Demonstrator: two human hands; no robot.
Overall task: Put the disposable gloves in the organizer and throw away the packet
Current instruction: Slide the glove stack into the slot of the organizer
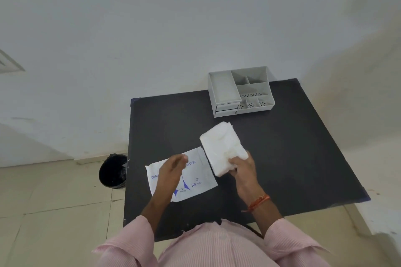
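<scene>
A folded stack of white disposable gloves [221,145] is lifted just above the black table, gripped at its near end by my right hand [243,169]. The flat white packet [199,180] with blue print lies on the table to the left of the stack. My left hand [171,169] hovers over the packet with fingers loosely curled, holding nothing; it is slightly blurred. The grey organizer [269,102] with several compartments and small drawers stands at the far side of the table, beyond the gloves.
The black table [293,147] stands against a white wall. A black bin [112,172] lined with a bag stands on the tiled floor just left of the table. A white ledge runs along the right.
</scene>
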